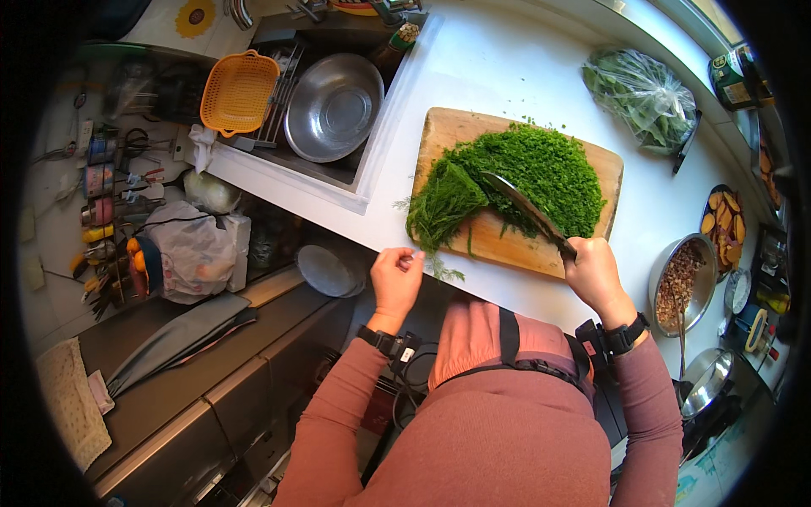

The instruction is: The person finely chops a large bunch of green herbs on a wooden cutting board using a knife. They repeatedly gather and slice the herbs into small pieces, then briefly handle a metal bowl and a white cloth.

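My right hand (592, 269) grips the handle of a kitchen knife (523, 206), whose blade lies slanting over the herbs on a wooden cutting board (510, 250). Finely chopped green herbs (538, 168) are heaped over the board's middle and right. At its left sits a bunch of uncut feathery dill (447, 196), with some fronds hanging past the board's near edge. My left hand (397, 279) is near the counter's front edge, just below the dill and apart from it, its fingers curled. Whether something small is between those fingertips I cannot tell.
Left of the board, a metal basin (336, 108) stands in the sink beside an orange plastic basket (241, 94). A plastic bag of leafy greens (643, 101) lies at the back right. A steel bowl of minced filling (684, 282) and a plate of sliced food (723, 225) are at the right.
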Tool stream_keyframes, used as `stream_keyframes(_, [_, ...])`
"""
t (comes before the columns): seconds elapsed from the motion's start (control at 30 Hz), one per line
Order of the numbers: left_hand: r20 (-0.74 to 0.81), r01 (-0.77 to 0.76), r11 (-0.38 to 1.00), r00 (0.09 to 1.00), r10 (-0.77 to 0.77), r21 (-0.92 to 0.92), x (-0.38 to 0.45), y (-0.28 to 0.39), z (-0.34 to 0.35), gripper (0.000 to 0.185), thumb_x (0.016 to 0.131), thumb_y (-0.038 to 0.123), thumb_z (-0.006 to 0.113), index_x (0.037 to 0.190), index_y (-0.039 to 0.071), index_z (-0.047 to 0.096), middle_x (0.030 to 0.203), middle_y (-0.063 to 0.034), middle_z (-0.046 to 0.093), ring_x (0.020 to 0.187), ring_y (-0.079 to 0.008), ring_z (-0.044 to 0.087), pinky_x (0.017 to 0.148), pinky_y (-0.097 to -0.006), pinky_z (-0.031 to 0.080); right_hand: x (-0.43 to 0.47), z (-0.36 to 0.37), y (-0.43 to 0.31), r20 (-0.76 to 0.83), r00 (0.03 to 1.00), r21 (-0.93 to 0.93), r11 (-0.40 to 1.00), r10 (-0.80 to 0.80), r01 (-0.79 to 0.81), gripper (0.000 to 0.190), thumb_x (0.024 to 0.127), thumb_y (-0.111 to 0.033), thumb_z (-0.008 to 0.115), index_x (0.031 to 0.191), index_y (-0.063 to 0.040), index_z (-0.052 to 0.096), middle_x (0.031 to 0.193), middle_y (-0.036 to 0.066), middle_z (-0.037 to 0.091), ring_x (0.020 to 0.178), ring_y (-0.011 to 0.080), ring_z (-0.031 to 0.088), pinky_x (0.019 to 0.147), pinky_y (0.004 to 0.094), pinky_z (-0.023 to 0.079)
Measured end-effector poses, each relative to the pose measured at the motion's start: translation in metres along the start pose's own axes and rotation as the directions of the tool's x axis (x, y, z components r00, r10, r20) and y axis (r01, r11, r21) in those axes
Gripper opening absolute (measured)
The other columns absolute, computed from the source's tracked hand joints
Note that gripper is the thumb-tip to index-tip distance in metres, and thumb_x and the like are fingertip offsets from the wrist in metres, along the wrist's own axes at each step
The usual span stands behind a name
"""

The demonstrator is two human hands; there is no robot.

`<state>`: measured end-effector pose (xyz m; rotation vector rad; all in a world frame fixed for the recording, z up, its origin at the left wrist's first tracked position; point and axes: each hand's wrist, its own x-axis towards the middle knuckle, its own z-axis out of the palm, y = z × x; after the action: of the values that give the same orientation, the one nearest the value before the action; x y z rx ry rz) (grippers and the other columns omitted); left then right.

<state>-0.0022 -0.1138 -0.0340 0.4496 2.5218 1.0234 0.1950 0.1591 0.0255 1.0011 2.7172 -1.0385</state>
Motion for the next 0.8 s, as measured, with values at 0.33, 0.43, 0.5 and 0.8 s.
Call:
stream_keyframes(0.33, [0.037,-0.331,0.923,0.943,0.33,0.197,-0.017,0.021,0.002,0.012,0.084,0.009,0.071,0.089,-0.001,0.066,0.086,-0.0164,0.066,0.08,-0.0355,0.065,0.073,-0.0446,0.053,0.006,-0.003,0.0,0.018,1.0,-0.016,1.0,-0.019,0.019,0.003,0.074,0.001,0.062,0.072,0.002,0.062,0.07,0.027,0.061,0.071,0.0482,0.062,0.066,0.0539,0.052])
stream_keyframes(0.43, [0.155,-0.455,0.862,0.89,0.429,0.225,-0.024,0.053,0.005,0.012,0.085,0.011,0.07,0.09,0.001,0.065,0.085,-0.0168,0.066,0.08,-0.038,0.065,0.072,-0.0469,0.053,0.004,-0.009,-0.002,0.022,0.999,-0.021,0.999,-0.024,0.025,0.004,0.075,0.0,0.062,0.071,0.001,0.062,0.07,0.026,0.062,0.07,0.0477,0.062,0.066,0.0535,0.052])
stream_keyframes(0.5, [0.285,-0.348,0.901,0.919,0.273,0.26,-0.016,0.072,0.028,0.016,0.087,0.017,0.07,0.087,0.001,0.071,0.083,-0.0204,0.07,0.079,-0.0403,0.068,0.071,-0.0478,0.054,0.001,-0.013,-0.002,0.017,0.999,-0.053,0.998,-0.037,0.037,0.005,0.075,0.0,0.063,0.071,0.001,0.062,0.07,0.026,0.062,0.07,0.0473,0.062,0.065,0.0532,0.051])
stream_keyframes(0.8, [0.361,-0.163,0.944,0.931,0.05,0.288,0.013,0.062,0.079,0.021,0.081,0.02,0.075,0.082,-0.001,0.072,0.079,-0.024,0.069,0.078,-0.0421,0.069,0.073,-0.0481,0.056,-0.023,-0.002,0.003,0.278,0.961,-0.34,0.936,0.011,0.088,0.008,0.067,-0.002,0.064,0.07,0.0,0.07,0.072,0.024,0.067,0.069,0.043,0.068,0.065,0.0495,0.057])
